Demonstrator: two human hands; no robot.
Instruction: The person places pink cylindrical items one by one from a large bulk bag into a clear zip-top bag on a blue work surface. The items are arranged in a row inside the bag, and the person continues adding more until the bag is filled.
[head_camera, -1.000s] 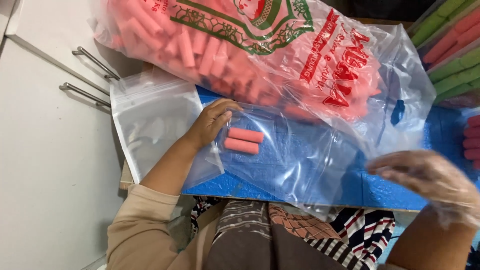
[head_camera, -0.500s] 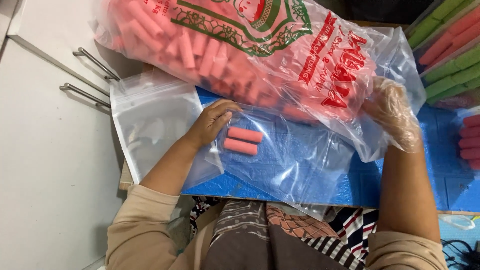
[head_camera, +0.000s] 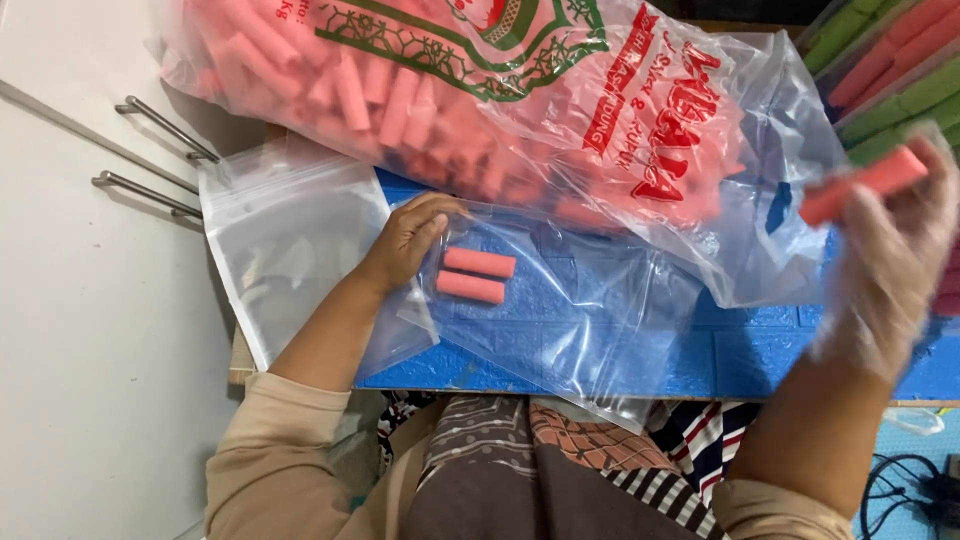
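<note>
A pink stick (head_camera: 862, 186), blurred in this view, is being carried in the gloved right hand (head_camera: 890, 250), pinched between the fingertips above the right end of the counter (head_camera: 760, 350); it may be more than one stick, but the blur is hiding that. The left hand (head_camera: 408, 240) is lying bare on the mouth of a clear bag (head_camera: 560, 310), its fingers loosely curled on the plastic and grasping nothing else. Inside that bag, just beside the left fingertips, two pink sticks (head_camera: 475, 274) are lying side by side. Under the left forearm a second, empty clear bag (head_camera: 285, 235) is spreading over the counter's left edge. Behind both, a large printed sack of pink sticks (head_camera: 450, 100) is resting on its side, its open end facing the right hand. Trays of green and pink sticks (head_camera: 890, 80) are standing at the upper right corner.
</note>
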